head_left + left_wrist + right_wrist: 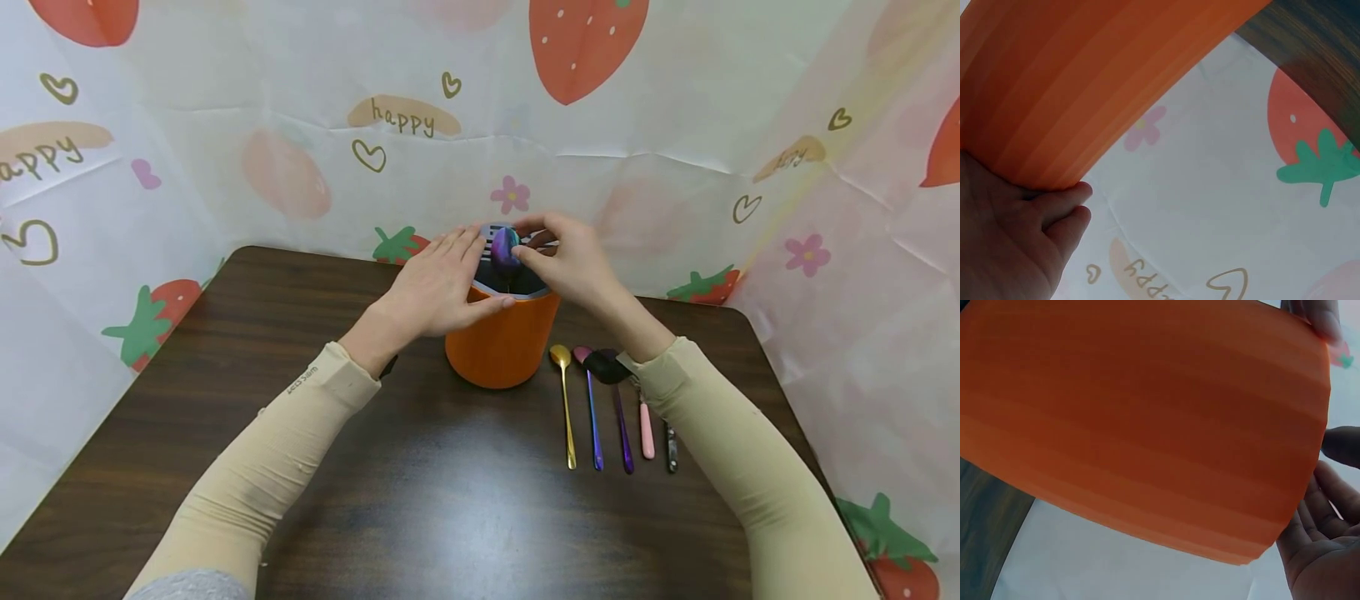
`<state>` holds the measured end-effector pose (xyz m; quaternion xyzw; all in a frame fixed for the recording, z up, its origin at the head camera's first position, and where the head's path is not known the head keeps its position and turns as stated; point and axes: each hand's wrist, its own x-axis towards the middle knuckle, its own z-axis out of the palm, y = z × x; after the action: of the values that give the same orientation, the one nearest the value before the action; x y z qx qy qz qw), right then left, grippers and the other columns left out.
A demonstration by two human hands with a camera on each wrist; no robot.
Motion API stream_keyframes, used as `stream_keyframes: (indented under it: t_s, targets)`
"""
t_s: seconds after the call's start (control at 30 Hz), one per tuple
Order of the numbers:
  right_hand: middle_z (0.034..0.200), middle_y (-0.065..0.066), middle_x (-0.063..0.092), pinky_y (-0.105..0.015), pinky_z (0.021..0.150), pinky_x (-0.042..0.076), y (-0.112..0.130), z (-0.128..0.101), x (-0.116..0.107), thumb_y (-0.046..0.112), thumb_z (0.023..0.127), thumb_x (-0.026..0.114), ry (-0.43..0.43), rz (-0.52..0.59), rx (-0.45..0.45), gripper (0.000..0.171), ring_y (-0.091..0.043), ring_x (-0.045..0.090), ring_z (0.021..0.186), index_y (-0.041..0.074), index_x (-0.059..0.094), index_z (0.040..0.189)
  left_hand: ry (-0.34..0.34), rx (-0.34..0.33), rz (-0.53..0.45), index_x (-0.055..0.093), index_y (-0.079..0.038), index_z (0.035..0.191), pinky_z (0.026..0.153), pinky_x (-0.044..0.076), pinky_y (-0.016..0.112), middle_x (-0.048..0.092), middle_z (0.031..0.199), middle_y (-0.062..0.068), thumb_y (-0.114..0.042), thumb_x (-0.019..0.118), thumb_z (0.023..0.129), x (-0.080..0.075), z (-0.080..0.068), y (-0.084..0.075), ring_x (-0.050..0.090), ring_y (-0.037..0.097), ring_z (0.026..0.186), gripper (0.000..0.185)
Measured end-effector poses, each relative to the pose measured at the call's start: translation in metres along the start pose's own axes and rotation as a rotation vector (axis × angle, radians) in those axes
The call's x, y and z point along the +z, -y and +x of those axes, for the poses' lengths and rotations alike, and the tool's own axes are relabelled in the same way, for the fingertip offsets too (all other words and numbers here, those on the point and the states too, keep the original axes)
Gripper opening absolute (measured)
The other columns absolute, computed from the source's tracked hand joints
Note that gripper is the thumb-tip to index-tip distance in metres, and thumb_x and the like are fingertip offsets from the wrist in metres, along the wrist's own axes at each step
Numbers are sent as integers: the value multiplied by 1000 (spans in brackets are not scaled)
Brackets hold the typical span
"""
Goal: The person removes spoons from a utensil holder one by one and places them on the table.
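- One dark wood-grain tabletop (420,500) carries everything, closed in on three sides by a white strawberry-print sheet (675,125).
- Two arms in beige sleeves (285,442) reach forward from the near edge and meet at the far middle of the tabletop.
- One orange holder (502,346) stands upright there; both wrist views are mostly filled by its ribbed orange wall.
- Left hand (431,287) lies against the holder's left rim and side, fingers (1063,200) nearly straight and pressed flat to the wall, thumb along the front rim.
- Right hand (573,262) sits over the holder's right rim, its fingers curled and pinching an iridescent blue-purple spoon (505,250), whose bowl stands upright above the opening with the handle down inside.
- Silver fork tines (491,233) show just behind that spoon, also in the holder.
- Five more pieces lie side by side just right of the holder, handles toward the person: a gold spoon (566,408), a rainbow spoon (592,417), a black-and-purple spoon (617,400), a pink-handled piece (646,429) and a dark-handled piece (671,447), the last two partly hidden under the right forearm.
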<state>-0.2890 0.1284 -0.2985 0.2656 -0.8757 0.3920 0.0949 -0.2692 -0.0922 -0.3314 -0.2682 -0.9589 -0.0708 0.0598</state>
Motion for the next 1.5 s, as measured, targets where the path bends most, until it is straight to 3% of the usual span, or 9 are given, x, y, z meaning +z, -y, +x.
stream_keyframes:
  t_s: [0.57,0.8,1.07,1.33,1.5]
  targets:
    - [109,-15,73,-44,94,58,6,4,6,11,101,68,-3,-43,22,24,-30,70,102,3,72,124,-17,2,9,22,1,164,129,16,46,16,173,16,-80,33,98,0,-1,-1,17,34,159,105]
    - [108,-15,71,-42,89,57,7,1,5,9,101,69,5,11,66,23,-28,69,99,2,71,123,-5,-2,2,22,1,165,129,16,47,15,173,16,-80,33,98,-1,-1,-1,16,34,159,105]
    - [106,-12,70,-32,75,54,9,-6,3,8,102,68,28,71,86,21,-25,67,94,2,70,122,-3,-4,3,22,0,165,129,15,47,15,173,16,-81,31,97,-1,-1,-1,16,33,159,106]
    - [109,-11,72,-34,82,53,10,-13,0,8,101,68,10,109,104,20,-24,66,96,3,71,120,-14,1,3,24,0,164,129,15,47,16,173,15,-81,32,97,-1,-1,-1,17,33,159,106]
    - [105,-14,70,-29,77,53,11,-16,-4,6,101,67,-11,171,107,20,-24,64,89,1,70,120,-8,0,-2,24,1,164,129,15,46,16,173,16,-80,33,98,-1,-1,-2,17,33,159,105]
